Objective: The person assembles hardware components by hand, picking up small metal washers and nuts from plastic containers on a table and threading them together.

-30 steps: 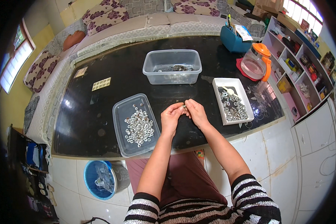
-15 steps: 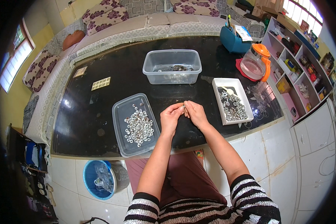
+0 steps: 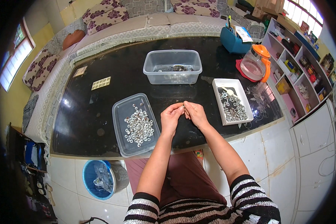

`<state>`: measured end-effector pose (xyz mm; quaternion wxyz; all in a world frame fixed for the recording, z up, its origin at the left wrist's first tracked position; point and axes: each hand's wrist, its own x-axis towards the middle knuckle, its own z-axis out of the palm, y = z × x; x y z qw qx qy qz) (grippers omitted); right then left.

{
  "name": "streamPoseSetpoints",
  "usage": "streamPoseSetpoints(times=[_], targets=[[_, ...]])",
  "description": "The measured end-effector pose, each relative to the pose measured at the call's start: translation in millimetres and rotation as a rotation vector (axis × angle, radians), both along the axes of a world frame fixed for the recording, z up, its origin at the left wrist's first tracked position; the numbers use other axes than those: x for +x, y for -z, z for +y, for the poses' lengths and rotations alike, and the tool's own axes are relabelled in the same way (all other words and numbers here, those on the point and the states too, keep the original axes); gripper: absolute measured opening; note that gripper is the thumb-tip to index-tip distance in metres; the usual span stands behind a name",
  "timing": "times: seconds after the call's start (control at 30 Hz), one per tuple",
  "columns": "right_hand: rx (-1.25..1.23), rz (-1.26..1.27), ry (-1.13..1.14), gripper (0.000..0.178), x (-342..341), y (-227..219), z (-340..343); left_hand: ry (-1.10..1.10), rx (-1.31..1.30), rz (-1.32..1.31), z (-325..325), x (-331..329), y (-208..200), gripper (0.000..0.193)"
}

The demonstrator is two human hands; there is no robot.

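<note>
My left hand [image 3: 171, 116] and my right hand [image 3: 196, 114] meet over the near part of the dark table, fingertips pinched together. A tiny shiny metal piece shows between them; the fingers hide most of it, so its exact kind is unclear. To the left of my hands lies a shallow clear plastic lid [image 3: 124, 106] with a heap of small silver ring-shaped pieces [image 3: 139, 127], which look like nuts. On the right, a white cardboard box [image 3: 243, 90] holds many silver metal fittings [image 3: 234, 108] and a pale plastic spoon-like piece [image 3: 229, 90].
Beyond my hands stands a clear plastic tub [image 3: 172, 77] with a few small dark and silver bits inside. A glass jug [image 3: 253, 64] with an orange lid and a teal holder [image 3: 235, 40] occupy the far right. A flat card [image 3: 100, 83] lies left. A blue-rimmed bin [image 3: 97, 179] stands below.
</note>
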<state>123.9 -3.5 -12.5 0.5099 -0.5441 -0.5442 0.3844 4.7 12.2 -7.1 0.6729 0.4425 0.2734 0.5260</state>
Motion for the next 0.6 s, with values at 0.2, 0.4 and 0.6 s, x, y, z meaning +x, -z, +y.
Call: streamPoseSetpoints(times=[0.2,0.4,0.6], targets=[[0.09,0.056,0.09,0.038,-12,-16,-6,-0.001,0.009,0.006,3,-3,5,0.018],[-0.032,0.137,-0.061,0.033,0,-4,-2,0.041,0.008,0.003,0,-1,1,0.018],[0.101,0.169,0.068,0.038,-14,-18,-6,0.038,-0.004,-0.011,2,-3,2,0.017]])
